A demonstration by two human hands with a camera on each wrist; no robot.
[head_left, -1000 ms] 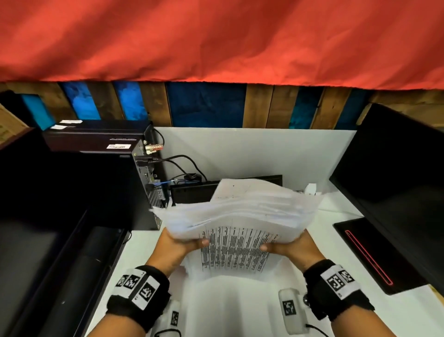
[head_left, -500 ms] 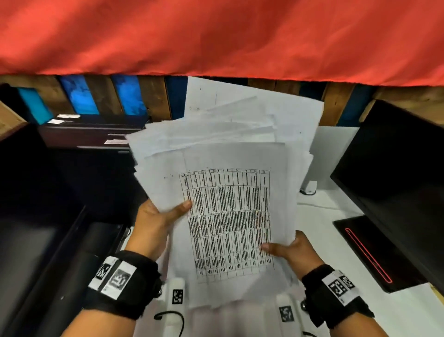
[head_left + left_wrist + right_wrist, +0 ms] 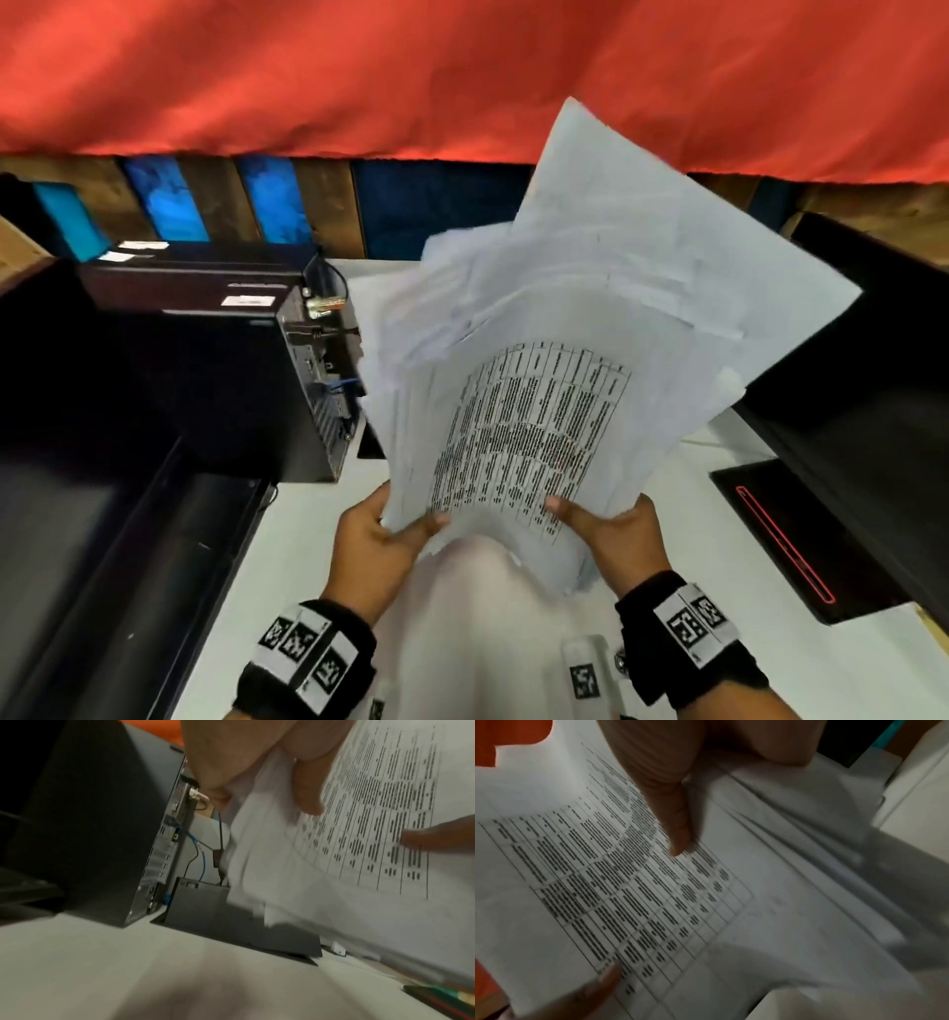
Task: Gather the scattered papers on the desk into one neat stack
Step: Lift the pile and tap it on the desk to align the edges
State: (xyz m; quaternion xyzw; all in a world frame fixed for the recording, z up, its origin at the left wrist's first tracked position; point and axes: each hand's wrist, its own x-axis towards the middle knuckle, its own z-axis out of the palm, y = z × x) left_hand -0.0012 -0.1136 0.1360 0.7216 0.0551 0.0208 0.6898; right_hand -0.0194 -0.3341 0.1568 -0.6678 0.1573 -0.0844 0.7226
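A loose bundle of white papers (image 3: 580, 354) is held up above the white desk (image 3: 308, 580), fanned and leaning to the right. The front sheet bears a printed table (image 3: 534, 437). My left hand (image 3: 380, 539) grips the bundle's lower left corner, thumb on the front. My right hand (image 3: 611, 529) grips the lower right edge, thumb on the printed table. In the left wrist view the papers (image 3: 372, 845) fill the right side under my left thumb (image 3: 308, 787). In the right wrist view my right thumb (image 3: 677, 825) presses on the printed sheet (image 3: 628, 892).
A black computer case (image 3: 205, 370) with cables at its back stands left of the papers. A dark monitor (image 3: 873, 370) and its black base with a red line (image 3: 791, 539) stand on the right. A black flat box (image 3: 231, 910) lies behind the bundle. Red cloth (image 3: 359, 77) hangs above.
The bundle was lifted off the desk and stood upright, then swung to lean right. My left hand slid from the left side down to the lower left corner.
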